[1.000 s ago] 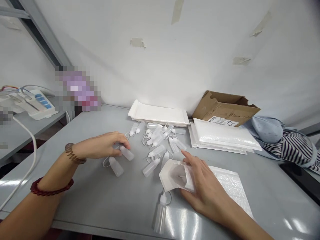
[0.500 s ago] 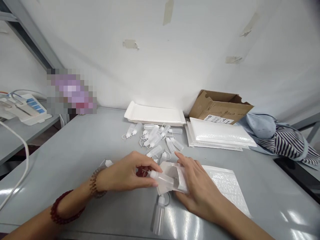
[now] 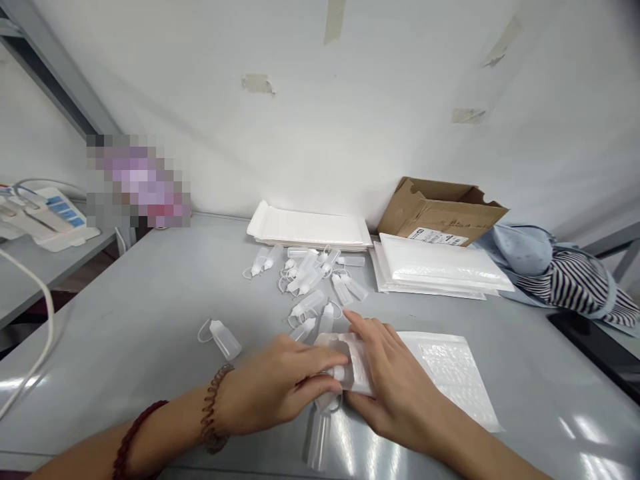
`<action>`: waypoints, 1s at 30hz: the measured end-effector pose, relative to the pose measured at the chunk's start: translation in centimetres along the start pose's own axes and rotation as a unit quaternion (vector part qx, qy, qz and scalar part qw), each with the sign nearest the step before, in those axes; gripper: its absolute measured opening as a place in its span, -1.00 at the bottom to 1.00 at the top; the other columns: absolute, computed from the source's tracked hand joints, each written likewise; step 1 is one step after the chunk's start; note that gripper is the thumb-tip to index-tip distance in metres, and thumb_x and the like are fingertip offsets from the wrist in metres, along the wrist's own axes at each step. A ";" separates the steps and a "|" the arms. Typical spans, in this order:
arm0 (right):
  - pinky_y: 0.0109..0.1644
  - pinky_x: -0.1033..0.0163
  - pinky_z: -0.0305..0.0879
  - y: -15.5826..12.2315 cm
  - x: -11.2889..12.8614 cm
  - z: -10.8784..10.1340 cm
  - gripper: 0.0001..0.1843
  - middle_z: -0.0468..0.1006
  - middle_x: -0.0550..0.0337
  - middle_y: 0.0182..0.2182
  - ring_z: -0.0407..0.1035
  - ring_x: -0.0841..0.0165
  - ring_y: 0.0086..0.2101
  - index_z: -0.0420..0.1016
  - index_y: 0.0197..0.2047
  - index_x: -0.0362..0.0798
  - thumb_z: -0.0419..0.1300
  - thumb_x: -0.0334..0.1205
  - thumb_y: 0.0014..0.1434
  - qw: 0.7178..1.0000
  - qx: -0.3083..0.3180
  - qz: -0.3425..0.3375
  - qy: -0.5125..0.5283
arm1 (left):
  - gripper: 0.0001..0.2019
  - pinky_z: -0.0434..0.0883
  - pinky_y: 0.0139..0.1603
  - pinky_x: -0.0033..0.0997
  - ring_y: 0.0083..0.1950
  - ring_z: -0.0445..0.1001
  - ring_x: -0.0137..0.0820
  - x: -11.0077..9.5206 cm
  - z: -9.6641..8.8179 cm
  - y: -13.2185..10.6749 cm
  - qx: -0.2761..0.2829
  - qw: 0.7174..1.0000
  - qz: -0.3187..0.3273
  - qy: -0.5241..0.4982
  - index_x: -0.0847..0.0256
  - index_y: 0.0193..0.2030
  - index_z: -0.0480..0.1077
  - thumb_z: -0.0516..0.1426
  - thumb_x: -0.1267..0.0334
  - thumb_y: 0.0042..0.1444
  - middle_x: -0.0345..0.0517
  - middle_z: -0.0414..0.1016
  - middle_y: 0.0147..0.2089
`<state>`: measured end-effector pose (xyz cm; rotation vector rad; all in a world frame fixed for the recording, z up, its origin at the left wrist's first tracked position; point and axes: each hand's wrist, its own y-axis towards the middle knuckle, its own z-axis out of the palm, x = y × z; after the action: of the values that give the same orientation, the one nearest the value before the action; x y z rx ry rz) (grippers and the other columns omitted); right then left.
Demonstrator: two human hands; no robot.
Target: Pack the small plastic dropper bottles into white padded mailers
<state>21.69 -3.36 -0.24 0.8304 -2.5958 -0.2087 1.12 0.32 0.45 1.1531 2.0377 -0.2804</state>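
My left hand (image 3: 280, 390) pinches a small translucent squeeze bottle (image 3: 337, 373) by its white cap end. Most of that bottle is inside the mouth of a white bubble mailer (image 3: 450, 373). My right hand (image 3: 395, 383) is closed around the mailer near its opening, thumb below and fingers on top. Below my hands lies another squeeze bottle (image 3: 319, 441), its cap partly covered. A single capped bottle (image 3: 225, 340) rests left of my left hand. Several more bottles (image 3: 310, 277) with looped cap straps are heaped just beyond my hands.
Flat white mailers (image 3: 310, 227) are stacked against the wall. Filled-looking mailers (image 3: 445, 260) sit at right, before an open cardboard box (image 3: 445, 210). Bundled striped and blue cloth (image 3: 580, 280) and a black phone-like object (image 3: 595, 347) lie far right. A white cable (image 3: 47, 313) hangs at left.
My left hand has moved right, pushing the bottle deeper into the mailer, so mainly its cap end shows. The lone bottle at left is now uncovered. My right hand stays on the mailer.
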 end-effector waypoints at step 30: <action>-0.43 0.03 0.29 -0.8 -1.7 -5.7 -0.37 0.30 0.09 -0.35 0.31 0.16 -0.43 0.04 0.20 0.14 0.04 0.16 0.12 0.930 -0.362 -0.003 0.067 | -0.92 0.40 -0.58 -0.63 -0.57 0.41 -0.53 -1.0 -4.7 -0.9 -0.288 0.911 -0.139 -0.262 0.16 -0.28 0.50 0.21 0.37 0.06 -0.29 0.49 -0.57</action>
<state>25.77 -3.16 4.19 0.5449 -2.1236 -0.9964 -1.70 1.61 4.23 0.3643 1.6262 -0.0936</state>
